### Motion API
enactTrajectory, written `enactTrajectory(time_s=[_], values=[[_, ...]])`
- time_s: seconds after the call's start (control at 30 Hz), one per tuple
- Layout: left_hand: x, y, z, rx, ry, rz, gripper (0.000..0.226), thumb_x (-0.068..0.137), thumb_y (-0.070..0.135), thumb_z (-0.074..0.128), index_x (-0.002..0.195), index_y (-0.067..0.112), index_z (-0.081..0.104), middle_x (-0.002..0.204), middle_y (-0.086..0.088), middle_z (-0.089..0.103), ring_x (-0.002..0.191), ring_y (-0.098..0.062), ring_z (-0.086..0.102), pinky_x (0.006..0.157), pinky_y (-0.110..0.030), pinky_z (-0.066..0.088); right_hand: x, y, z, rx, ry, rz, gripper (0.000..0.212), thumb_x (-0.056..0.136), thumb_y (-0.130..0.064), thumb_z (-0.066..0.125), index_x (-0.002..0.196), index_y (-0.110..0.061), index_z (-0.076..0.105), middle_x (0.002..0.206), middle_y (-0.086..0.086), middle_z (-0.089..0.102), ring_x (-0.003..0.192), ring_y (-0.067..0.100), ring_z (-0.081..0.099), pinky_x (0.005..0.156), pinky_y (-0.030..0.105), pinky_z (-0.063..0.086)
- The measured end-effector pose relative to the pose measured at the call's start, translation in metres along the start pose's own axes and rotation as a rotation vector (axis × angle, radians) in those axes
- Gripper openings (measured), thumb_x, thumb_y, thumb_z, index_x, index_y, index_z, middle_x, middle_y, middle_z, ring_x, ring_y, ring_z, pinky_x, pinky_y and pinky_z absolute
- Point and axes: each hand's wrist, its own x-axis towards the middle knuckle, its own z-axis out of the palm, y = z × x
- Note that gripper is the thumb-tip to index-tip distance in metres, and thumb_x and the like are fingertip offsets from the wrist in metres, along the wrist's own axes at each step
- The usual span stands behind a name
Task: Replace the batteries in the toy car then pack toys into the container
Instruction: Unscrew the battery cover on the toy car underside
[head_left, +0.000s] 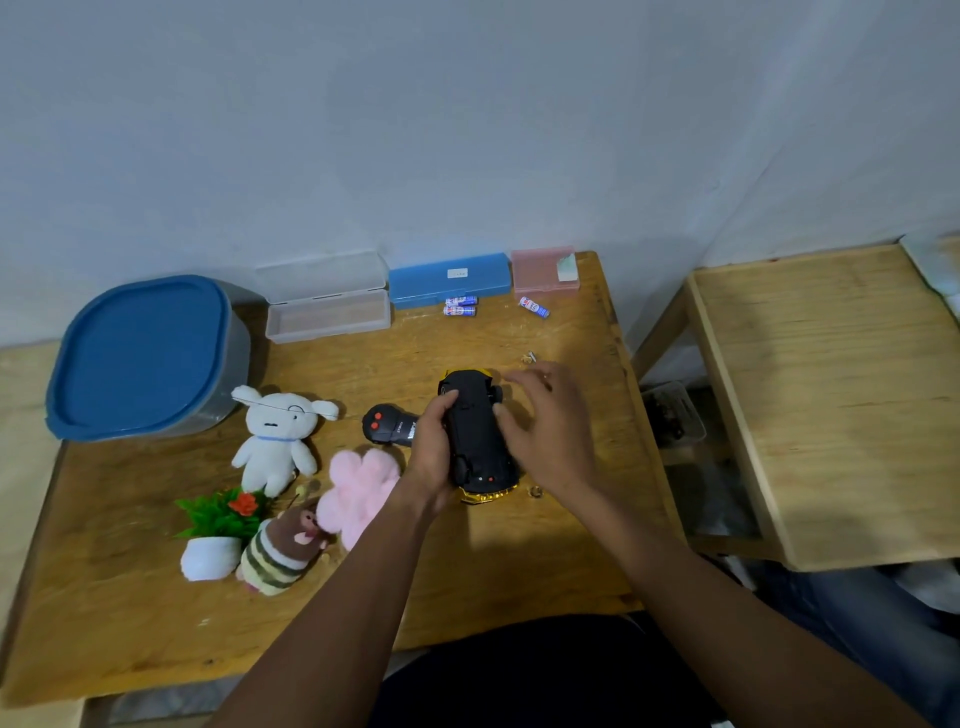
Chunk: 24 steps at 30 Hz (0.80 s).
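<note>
The toy car lies upside down on the wooden table, black underside up, yellow body showing at both ends. My left hand grips its left side. My right hand rests against its right side with fingers spread. Three blue-and-white batteries lie near the back: a pair and a single battery. The black remote control sits left of the car. A grey container with a blue lid stands at the far left.
A white plush dog, a pink fluffy toy, a striped plush and a small potted plant lie left of the car. An open clear box, a blue case and a pink case line the wall. A wooden shelf stands to the right.
</note>
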Motion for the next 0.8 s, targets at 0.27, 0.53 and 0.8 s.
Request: enactTrajectory(time_s=[0.27, 0.53, 0.8], values=[[-0.005, -0.001, -0.008, -0.046, -0.021, 0.014, 0.035, 0.103, 0.032, 0.044, 0.099, 0.014, 0.073, 0.088, -0.008, 0.076, 0.082, -0.023, 0.070, 0.079, -0.037, 0.054, -0.028, -0.022, 0.016, -0.011, -0.119, -0.100, 0.042, 0.093, -0.052, 0.052, 0.132, -0.037, 0.061, 0.141, -0.009, 0.048, 0.125, 0.016, 0.042, 0.101, 0.038, 0.041], [-0.008, 0.005, -0.014, -0.006, -0.050, 0.031, 0.038, 0.104, 0.033, 0.041, 0.113, 0.010, 0.070, 0.101, -0.011, 0.075, 0.091, -0.023, 0.071, 0.083, -0.036, 0.055, -0.024, -0.030, 0.010, 0.175, -0.229, -0.077, 0.045, 0.091, -0.038, 0.064, 0.136, -0.034, 0.057, 0.151, -0.008, 0.037, 0.137, 0.014, 0.033, 0.111, 0.041, 0.037], [-0.010, 0.015, -0.016, 0.008, -0.038, 0.032, 0.042, 0.103, 0.038, 0.042, 0.121, 0.009, 0.067, 0.109, -0.016, 0.071, 0.096, -0.028, 0.068, 0.083, -0.039, 0.054, -0.016, -0.044, 0.008, 0.321, -0.228, 0.005, 0.038, 0.083, -0.024, 0.074, 0.118, -0.037, 0.065, 0.142, -0.005, 0.039, 0.134, 0.015, 0.032, 0.112, 0.041, 0.035]])
